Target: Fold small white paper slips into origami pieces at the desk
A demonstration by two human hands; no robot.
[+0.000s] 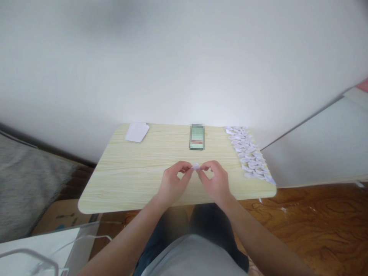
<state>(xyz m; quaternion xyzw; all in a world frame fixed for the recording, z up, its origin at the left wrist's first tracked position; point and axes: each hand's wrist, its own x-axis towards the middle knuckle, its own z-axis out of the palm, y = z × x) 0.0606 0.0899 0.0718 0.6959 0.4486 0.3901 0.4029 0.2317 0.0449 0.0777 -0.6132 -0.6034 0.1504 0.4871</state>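
Note:
Between my hands, over the front middle of the table, is a small piece of folded white paper (196, 166). My left hand (176, 180) pinches its left side between thumb and forefinger. On its right side my right hand (214, 180) holds it in a similar pinch. The fingertips cover part of the paper, so its exact folded shape is hard to make out. Many small folded white paper pieces (249, 155) lie in rows along the table's right side. A stack of white paper sheets (137, 132) rests at the back left.
The light wood-grain table (126, 168) stands against a white wall (184, 69). A phone (197, 137), its screen blurred, lies at the table's back middle. At lower left are a white surface with cables (37, 249) and a cardboard box (66, 214). Paper scraps (284, 209) dot the wooden floor.

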